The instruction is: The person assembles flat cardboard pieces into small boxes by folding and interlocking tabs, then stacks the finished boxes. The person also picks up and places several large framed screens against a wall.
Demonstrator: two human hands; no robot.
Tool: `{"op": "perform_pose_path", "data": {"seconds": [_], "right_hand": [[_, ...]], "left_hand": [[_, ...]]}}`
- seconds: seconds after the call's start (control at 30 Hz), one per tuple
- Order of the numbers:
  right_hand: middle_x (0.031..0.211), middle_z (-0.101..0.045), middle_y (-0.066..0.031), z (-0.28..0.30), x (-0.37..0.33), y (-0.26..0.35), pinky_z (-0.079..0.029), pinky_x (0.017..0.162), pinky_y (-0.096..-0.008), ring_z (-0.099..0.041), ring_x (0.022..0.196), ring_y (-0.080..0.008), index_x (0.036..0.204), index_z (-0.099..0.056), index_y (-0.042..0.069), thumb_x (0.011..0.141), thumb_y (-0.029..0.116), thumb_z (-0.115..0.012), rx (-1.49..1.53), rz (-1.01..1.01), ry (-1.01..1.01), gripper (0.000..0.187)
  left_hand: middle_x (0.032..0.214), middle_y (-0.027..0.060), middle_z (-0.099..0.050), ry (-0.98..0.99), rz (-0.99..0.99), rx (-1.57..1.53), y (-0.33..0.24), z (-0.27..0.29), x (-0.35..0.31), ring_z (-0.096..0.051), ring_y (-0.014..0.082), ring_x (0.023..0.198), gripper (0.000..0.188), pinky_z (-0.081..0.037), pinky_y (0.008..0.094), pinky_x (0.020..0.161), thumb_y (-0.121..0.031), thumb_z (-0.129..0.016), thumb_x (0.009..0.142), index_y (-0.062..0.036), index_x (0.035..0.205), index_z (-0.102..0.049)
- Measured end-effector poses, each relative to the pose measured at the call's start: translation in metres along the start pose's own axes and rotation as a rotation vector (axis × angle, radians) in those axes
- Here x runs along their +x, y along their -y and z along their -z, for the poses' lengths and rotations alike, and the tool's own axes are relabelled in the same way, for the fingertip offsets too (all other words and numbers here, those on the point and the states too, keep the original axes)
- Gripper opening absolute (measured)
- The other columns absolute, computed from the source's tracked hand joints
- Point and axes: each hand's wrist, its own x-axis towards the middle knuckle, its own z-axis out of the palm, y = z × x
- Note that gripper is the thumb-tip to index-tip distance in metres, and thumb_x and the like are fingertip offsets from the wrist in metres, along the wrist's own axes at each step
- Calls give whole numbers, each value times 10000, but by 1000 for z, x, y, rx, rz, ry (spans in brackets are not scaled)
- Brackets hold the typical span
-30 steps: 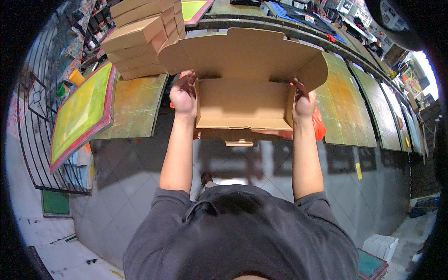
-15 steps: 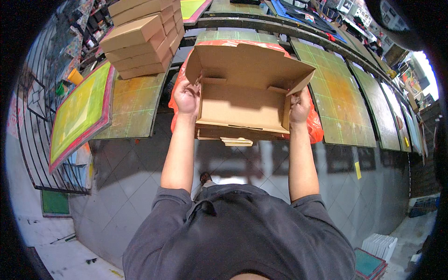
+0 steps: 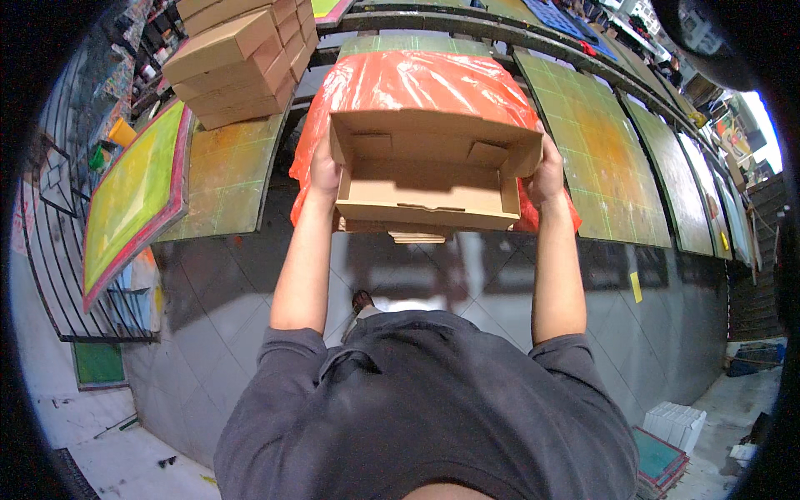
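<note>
A brown cardboard box point(image 3: 429, 187) is held in front of me, its inside facing me and bare. Its lid panel stands up along the far side, with flaps at both ends. My left hand point(image 3: 326, 169) grips the left end, fingers partly hidden by the board. At the right end my right hand point(image 3: 547, 173) is closed on the side flap, with its fingertips out of sight behind it. Beneath the box, an orange-red plastic sheet point(image 3: 417, 79) covers part of the table. Edges of folded cardboard point(image 3: 417, 237) poke out under the box's near side.
Stacked closed cardboard boxes point(image 3: 237, 71) stand at the far left. Near them leans a yellow-green screen frame point(image 3: 137, 204) with a pink edge. Stained boards point(image 3: 592, 158) line the table to the right. A dark rail point(image 3: 433, 42) crosses behind. Grey tiles point(image 3: 500, 292) cover the floor.
The lid panel has swung more upright and its end flaps now line up with the box's sides. Both hands have shifted slightly outward. More of the orange-red plastic shows behind the box.
</note>
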Motion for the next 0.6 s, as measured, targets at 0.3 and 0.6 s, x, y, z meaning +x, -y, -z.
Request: {"op": "perform_pose_path", "data": {"seconds": [0.3,0.6], "right_hand": [[1081,-572,-101,15,-14,9,-419,830,-255,-533,964,-137,1139,-532,13,785,131,-610,-742,-95,41,382],[981,-621,-141,-1,-25,3,-475,748,-295,-599,849,-182,1061,-578,0,730,263,-672,-939,122,-225,433]], "left_hand": [[992,58,-607,48,252,337,-53,-9,-18,-539,103,921,257,-415,232,821,-172,-488,875,-7,1036,-601],[1115,149,-528,99,76,590,-85,-48,-72,-512,185,1012,700,-391,294,892,-208,-741,640,75,1197,-425]]}}
